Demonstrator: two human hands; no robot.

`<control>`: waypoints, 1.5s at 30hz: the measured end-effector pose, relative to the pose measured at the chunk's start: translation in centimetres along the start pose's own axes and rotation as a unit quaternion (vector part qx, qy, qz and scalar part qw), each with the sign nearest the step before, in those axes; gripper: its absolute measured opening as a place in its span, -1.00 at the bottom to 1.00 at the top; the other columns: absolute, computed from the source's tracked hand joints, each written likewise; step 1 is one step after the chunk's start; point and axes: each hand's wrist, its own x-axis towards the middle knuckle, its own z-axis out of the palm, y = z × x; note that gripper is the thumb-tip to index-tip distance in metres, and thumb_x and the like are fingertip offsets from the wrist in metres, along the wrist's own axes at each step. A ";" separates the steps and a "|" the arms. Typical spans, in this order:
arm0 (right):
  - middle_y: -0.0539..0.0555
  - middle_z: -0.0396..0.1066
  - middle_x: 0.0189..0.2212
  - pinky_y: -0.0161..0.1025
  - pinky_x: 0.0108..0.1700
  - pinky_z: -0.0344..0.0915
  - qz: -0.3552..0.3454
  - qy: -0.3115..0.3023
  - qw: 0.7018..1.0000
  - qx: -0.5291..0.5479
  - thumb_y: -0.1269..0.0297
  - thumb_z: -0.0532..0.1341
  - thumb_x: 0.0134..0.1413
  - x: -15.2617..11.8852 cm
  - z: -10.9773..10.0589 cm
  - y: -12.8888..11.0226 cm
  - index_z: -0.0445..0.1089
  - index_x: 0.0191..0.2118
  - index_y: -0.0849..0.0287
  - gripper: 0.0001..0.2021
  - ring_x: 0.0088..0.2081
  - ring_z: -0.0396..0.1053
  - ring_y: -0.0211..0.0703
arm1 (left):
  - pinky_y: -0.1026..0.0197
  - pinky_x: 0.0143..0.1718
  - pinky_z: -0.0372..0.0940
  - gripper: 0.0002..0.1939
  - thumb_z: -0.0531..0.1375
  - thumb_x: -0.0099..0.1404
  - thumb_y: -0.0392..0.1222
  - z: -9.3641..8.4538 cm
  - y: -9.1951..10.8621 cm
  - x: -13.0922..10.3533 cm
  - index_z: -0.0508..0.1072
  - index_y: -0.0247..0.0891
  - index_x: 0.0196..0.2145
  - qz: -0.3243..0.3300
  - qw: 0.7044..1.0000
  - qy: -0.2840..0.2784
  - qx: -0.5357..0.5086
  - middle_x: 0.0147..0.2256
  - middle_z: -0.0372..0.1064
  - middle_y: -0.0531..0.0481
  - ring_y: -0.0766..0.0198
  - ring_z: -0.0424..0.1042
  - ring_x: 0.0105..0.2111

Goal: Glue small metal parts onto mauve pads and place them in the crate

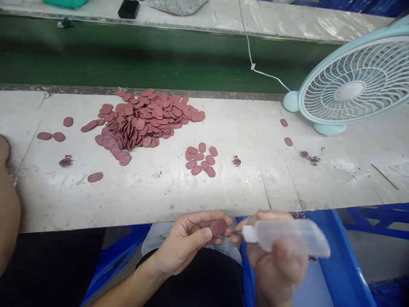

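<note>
My left hand (pixel 188 238) pinches a flat, oval, reddish-brown piece (pixel 218 227) between thumb and fingers, just off the table's front edge. Small dark dots mark one end of that piece. In my right hand (pixel 275 260) is a translucent squeeze bottle (pixel 290 238), lying nearly level with its white cap and thin tip pointing left at the oval piece. Whether the tip touches the piece I cannot tell. Beyond my hands lies a small group of similar ovals (pixel 198 157), spread flat on the white table (pixel 223 196). Farther back rises a large heap of them (pixel 143 117).
A light-blue fan (pixel 349 91) stands at the right, its white cord (pixel 249 47) running back. Loose ovals (pixel 59 137) and dark scraps (pixel 66 161) dot the table. A green strip (pixel 159 57) crosses behind. Below right is a blue crate (pixel 348 260). Someone's arm (pixel 8 209) shows at left.
</note>
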 end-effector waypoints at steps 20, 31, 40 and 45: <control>-0.15 0.21 -0.58 -0.40 -0.71 0.17 -0.056 -0.075 0.983 -0.156 0.00 0.17 0.26 10.0 -1.9 -1.6 0.45 -0.16 0.08 -0.72 -0.68 0.14 -0.37 | 0.34 -0.09 0.44 -0.71 0.21 0.38 -0.32 -1.3 1.2 -0.5 0.57 -0.22 0.02 0.037 0.998 0.026 -0.034 0.06 0.54 -0.18 0.15 0.56 -0.01; 0.11 0.49 -0.37 0.06 -0.07 0.40 -0.114 -0.035 0.870 -0.478 0.20 0.33 0.04 12.3 0.9 -0.5 0.53 -0.27 0.16 -0.83 -0.30 0.42 -0.02 | 0.33 -0.10 0.43 -0.72 0.25 0.36 -0.29 -1.8 1.3 -0.9 0.57 -0.21 0.01 0.057 0.996 0.060 -0.033 0.05 0.54 -0.18 0.16 0.57 -0.03; 0.04 0.60 -0.30 -0.30 -0.32 0.54 0.057 -0.175 0.953 -0.240 0.30 0.36 0.15 1.9 2.5 -1.6 0.57 -0.19 0.03 -0.90 -0.36 0.56 -0.17 | 0.15 0.03 0.42 -0.71 0.32 0.29 -0.27 -1.7 0.9 -0.3 0.59 -0.16 -0.02 0.113 0.991 0.039 0.060 0.00 0.58 -0.13 0.13 0.54 -0.02; 0.03 0.61 -0.29 -0.30 -0.29 0.56 0.045 -0.174 0.953 -0.245 0.35 0.35 0.15 1.6 2.9 -1.3 0.57 -0.19 0.00 -0.88 -0.36 0.57 -0.19 | 0.09 0.04 0.44 -0.73 0.32 0.28 -0.31 -1.3 0.7 -0.1 0.59 -0.20 -0.05 0.102 0.993 0.034 0.057 0.00 0.57 -0.16 0.09 0.56 -0.03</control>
